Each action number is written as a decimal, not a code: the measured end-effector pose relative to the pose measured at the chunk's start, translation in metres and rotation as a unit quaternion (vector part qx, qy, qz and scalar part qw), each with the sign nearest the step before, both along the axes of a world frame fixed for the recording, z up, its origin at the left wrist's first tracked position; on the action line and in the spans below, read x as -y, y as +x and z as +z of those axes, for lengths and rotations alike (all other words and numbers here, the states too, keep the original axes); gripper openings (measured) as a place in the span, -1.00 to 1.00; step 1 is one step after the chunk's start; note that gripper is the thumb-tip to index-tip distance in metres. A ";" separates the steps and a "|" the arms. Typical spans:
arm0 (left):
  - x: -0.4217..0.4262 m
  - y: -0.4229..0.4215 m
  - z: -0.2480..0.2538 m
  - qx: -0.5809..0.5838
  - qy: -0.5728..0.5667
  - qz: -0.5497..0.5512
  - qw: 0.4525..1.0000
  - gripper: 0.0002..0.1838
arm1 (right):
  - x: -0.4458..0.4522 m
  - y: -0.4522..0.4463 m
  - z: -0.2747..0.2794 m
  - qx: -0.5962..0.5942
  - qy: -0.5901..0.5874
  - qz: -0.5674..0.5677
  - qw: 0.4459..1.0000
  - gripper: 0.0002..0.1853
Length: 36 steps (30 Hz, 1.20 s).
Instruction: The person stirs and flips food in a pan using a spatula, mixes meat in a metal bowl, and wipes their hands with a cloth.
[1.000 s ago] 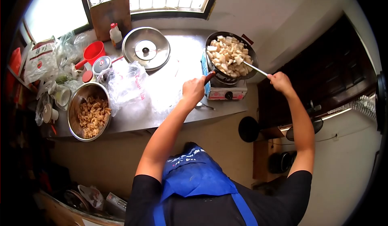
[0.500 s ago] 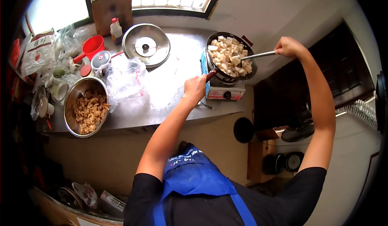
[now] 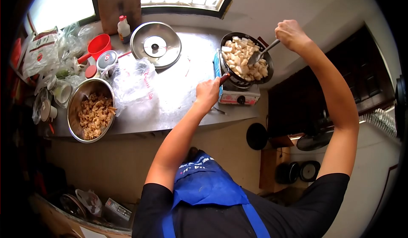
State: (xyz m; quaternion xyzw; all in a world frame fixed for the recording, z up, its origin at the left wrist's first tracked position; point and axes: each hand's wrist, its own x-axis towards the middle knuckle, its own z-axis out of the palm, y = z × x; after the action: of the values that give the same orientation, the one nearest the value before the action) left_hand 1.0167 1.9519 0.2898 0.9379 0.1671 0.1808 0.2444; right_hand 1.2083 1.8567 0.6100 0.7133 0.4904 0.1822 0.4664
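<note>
A dark wok point(image 3: 271, 70) full of pale, chunky food pieces point(image 3: 239, 56) sits on a portable gas stove point(image 3: 238, 97). My left hand point(image 3: 208, 91) is closed round the wok's brown handle point(image 3: 225, 77), at its near left side. Raised beyond the wok's right side, my right hand point(image 3: 290, 33) grips the end of a metal spatula point(image 3: 272, 45). The tool slants down to the left, and its broad head rests among the pieces at the wok's right part. Part of that head is hidden by the food.
On the metal counter point(image 3: 170, 110) are a steel bowl of browned pieces point(image 3: 97, 116), a clear plastic bag point(image 3: 134, 82), a round metal lid point(image 3: 168, 42), a red ladle point(image 3: 99, 45) and a bottle point(image 3: 123, 29). A cutting board point(image 3: 120, 10) leans by the window.
My right hand has risen and moved to the wok's far right, and the spatula now slants down from above, its head shown. My left hand stays on the handle.
</note>
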 end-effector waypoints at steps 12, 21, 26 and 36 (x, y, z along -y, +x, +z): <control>0.000 0.000 0.002 -0.006 -0.009 0.001 1.000 -0.72 | 0.027 0.022 0.031 -0.088 0.008 -0.157 0.984 -0.78; -0.001 -0.001 0.000 0.002 -0.001 -0.003 1.000 -0.61 | 0.114 0.035 -0.076 -0.082 0.048 -0.055 0.994 -0.89; -0.007 -0.001 0.008 -0.015 0.021 -0.023 0.999 -0.54 | 0.189 0.068 -0.151 -0.082 0.209 -0.129 0.966 -0.80; -0.004 -0.002 0.011 -0.028 0.036 -0.026 0.999 -0.54 | 0.208 0.135 -0.239 -0.383 0.481 -0.502 0.608 -0.58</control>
State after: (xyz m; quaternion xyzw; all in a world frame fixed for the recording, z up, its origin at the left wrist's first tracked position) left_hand 1.0145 1.9555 0.3003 0.9547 0.1426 0.1542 0.2107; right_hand 1.3431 1.6484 0.3712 0.9742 0.0314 -0.1603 -0.1557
